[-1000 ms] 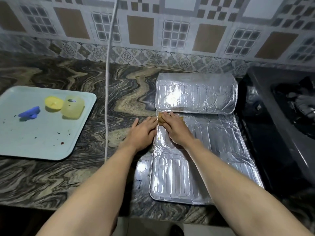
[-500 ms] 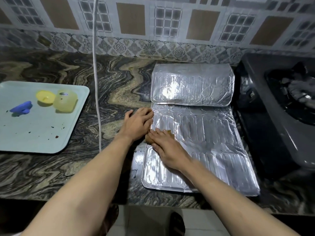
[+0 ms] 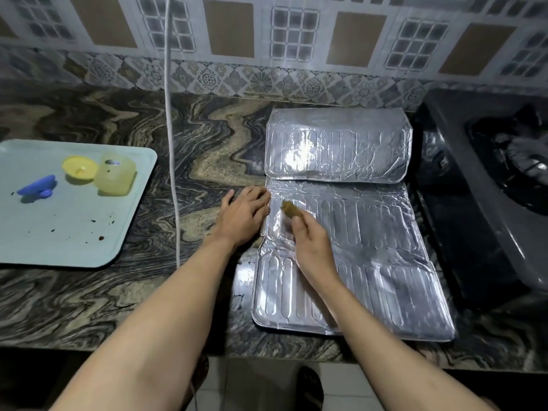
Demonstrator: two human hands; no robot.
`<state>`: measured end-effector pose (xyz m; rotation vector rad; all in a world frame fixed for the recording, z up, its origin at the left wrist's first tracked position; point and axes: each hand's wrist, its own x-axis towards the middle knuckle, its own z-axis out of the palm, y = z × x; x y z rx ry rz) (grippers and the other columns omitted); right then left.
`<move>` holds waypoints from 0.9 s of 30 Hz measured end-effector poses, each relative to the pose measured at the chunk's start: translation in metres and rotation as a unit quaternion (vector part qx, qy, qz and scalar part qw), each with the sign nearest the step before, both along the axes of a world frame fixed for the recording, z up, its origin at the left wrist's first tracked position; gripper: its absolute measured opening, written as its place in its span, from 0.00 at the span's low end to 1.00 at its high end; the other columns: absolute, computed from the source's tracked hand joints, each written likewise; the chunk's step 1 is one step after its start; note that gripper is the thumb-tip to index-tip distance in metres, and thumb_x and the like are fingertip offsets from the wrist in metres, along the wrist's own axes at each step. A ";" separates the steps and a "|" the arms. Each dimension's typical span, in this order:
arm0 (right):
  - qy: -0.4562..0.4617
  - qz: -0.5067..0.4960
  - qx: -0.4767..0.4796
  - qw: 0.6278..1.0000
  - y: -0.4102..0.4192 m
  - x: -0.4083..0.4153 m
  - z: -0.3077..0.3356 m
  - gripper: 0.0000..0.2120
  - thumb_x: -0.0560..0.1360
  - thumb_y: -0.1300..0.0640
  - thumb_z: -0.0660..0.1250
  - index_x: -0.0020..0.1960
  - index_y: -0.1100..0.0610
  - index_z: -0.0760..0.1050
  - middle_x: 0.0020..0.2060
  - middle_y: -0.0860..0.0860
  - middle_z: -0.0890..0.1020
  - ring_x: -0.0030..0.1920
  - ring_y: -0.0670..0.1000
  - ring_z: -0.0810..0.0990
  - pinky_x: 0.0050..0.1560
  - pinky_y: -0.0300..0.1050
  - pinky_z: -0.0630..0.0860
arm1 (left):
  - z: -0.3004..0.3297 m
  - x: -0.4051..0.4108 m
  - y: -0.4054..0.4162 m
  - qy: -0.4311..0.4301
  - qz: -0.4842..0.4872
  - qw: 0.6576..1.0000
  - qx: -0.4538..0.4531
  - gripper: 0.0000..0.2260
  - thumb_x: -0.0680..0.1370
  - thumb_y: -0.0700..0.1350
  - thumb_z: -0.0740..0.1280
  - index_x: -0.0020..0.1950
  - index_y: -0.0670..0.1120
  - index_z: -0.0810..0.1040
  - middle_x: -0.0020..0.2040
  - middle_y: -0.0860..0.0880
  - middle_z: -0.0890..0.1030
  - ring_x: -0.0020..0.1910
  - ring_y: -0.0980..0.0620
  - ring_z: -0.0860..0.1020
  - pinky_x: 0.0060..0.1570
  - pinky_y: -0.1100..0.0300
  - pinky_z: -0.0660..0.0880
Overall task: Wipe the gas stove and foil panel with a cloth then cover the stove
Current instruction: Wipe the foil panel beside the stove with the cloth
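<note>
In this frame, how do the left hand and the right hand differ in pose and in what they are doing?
The left hand lies flat, fingers straight, on the foil panel's left edge, mostly on the counter; the right hand is curled, pinching a brownish cloth. The left hand holds nothing; the right hand sits fully over the foil panel. Both are bare and close together.

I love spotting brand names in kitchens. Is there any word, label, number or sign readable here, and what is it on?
None can be read.
Yellow container on the tray: a small dark mark on its top, too blurred to read.
Gas stove: a small mark on its left side, too small to read.
Foil panel, wall tiles and cloth: patterns only, no text.
</note>
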<state>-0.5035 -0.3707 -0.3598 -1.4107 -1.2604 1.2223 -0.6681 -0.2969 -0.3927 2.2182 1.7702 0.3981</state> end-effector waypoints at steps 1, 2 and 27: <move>-0.021 -0.001 0.000 1.000 0.002 0.000 -0.001 0.14 0.81 0.53 0.58 0.65 0.44 0.74 0.56 0.43 0.82 0.57 0.43 0.79 0.60 0.44 0.76 | 0.000 0.000 0.000 -0.001 0.000 1.000 -0.001 0.19 0.83 0.53 0.56 0.74 0.54 0.68 0.74 0.58 0.66 0.75 0.58 0.58 0.73 0.47 0.47; -0.072 0.038 0.009 0.997 0.003 0.000 -0.003 0.14 0.81 0.53 0.58 0.65 0.45 0.73 0.59 0.44 0.81 0.60 0.44 0.78 0.63 0.47 0.74 | 0.000 0.000 0.000 -0.001 -0.001 1.000 -0.002 0.19 0.83 0.53 0.56 0.74 0.54 0.68 0.74 0.58 0.66 0.75 0.58 0.58 0.73 0.47 0.47; -0.414 0.165 0.144 0.883 -0.029 -0.031 -0.011 0.21 0.70 0.72 0.60 0.56 0.53 0.77 0.60 0.53 0.80 0.66 0.58 0.73 0.67 0.57 0.67 | -0.004 0.004 0.001 0.004 0.006 1.000 0.021 0.17 0.83 0.51 0.57 0.72 0.54 0.70 0.71 0.59 0.68 0.72 0.58 0.62 0.72 0.45 0.47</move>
